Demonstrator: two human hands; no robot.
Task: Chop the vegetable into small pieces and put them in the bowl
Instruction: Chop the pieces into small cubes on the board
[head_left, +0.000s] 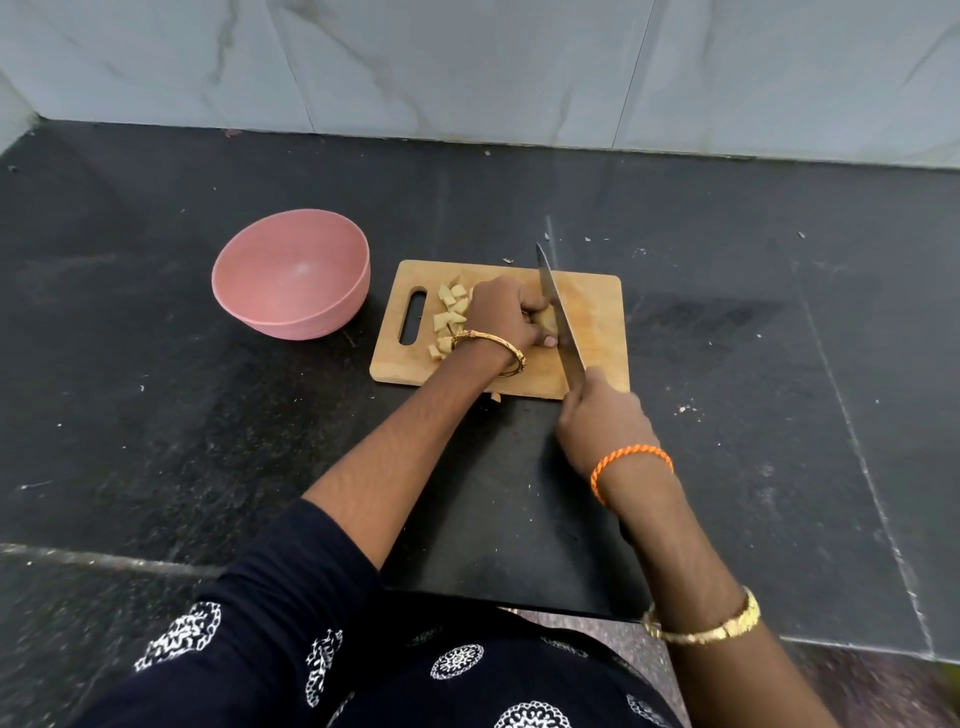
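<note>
A pink bowl stands left of the board. Cut pieces lie there; the vegetable is clamped by the left hand. The knife is gripped by the right hand. Dark counter lies open rightward.

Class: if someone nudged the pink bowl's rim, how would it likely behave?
The bowl looks empty and plastic, so probably light and apt to slide. Its base seems narrower than its rim, so it might tip.

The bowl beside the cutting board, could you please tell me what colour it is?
The bowl is plain pink, seen best in the head view.
</note>
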